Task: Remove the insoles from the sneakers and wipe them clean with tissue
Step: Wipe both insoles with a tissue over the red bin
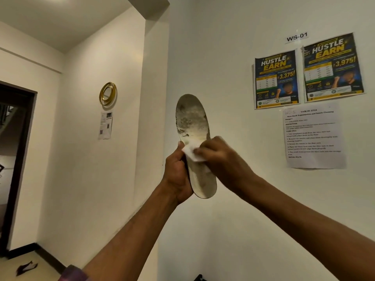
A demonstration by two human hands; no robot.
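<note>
A worn whitish insole [192, 122], stained grey near its toe end, is held upright in front of the wall at chest height. My left hand [177, 173] grips its lower half from the left side, thumb on the front. My right hand [219, 157] presses a folded white tissue [191, 153] against the middle of the insole. No sneakers show in the head view.
A white wall [223, 57] stands close ahead with two posters [308, 72] and a printed task sheet [313, 136]. A gold ring ornament [108, 93] hangs on the left wall. A dark doorway [14, 159] opens at far left. A small dark scrap [26, 267] lies on the floor.
</note>
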